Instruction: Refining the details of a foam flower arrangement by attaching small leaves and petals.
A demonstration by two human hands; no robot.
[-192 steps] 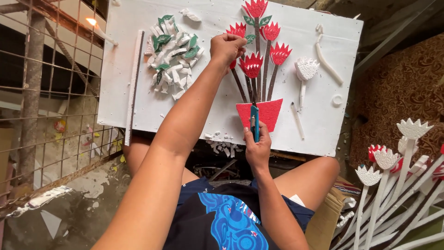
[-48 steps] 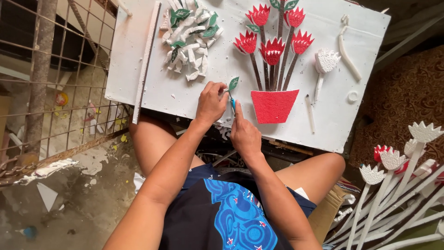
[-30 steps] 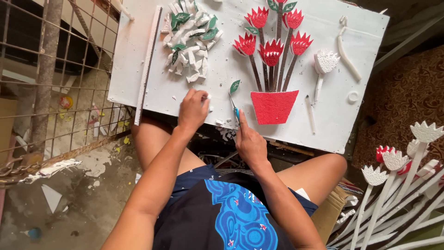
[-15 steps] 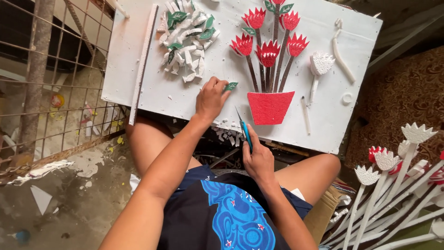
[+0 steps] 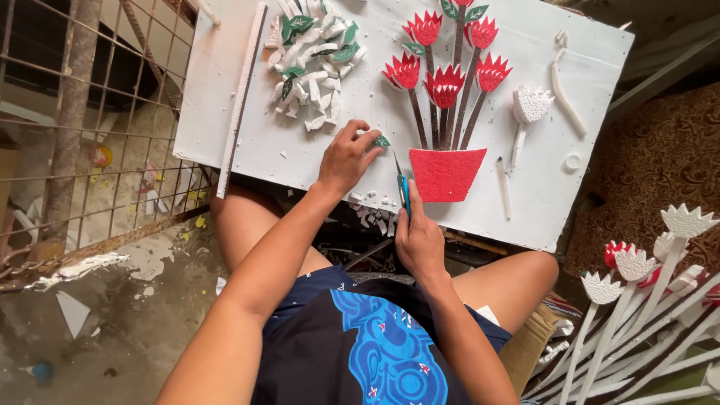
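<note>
Scraps [image 5: 311, 52] beyond left hand [image 5: 347, 156]

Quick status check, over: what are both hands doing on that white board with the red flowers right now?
Left hand pinching small green leaf beside the stems. Right hand gripping blue scissors, blades up, by red pot. White scraps lie apart.

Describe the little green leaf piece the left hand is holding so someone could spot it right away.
Find the white board across the person's lap, then the red pot cutout at its near edge. Just left of the pot, the left hand pinches a small green leaf. Unlike the leaves piled at the far-left corner, it sits alone.
</note>
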